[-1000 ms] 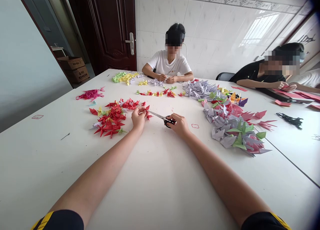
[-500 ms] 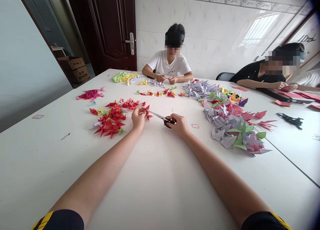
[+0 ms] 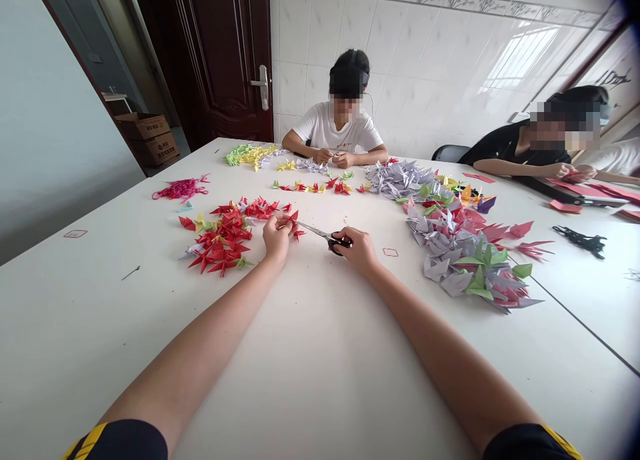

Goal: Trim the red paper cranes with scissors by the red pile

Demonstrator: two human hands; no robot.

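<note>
A: How are the hands disposed?

B: The left hand is nearly closed, thumb and fingertips pinched on a red origami crane at the right end of a mostly red crane heap. The right hand is curled round the black handles of a pair of scissors, whose tips point at that crane. Whether the blades are parted cannot be told.

A: What might go wrong?

B: A fingertip could be nicked, since the points lie so near the pinch. A slip of the scissors might also tear a fold, the paper being thin, and a loose grip could let the crane twist.

A: And the surface?

B: A white table, specked with scraps, with a seam at right and small red outlines drawn upon it. A larger heap of grey, pink and green cranes occupies the right side, near a bundle of black cord; magenta string lies at far left.

A: The room?

B: A tiled wall, a dark panelled door and cardboard boxes. A person in white sits opposite; another in black sits at right, holding red paper.
</note>
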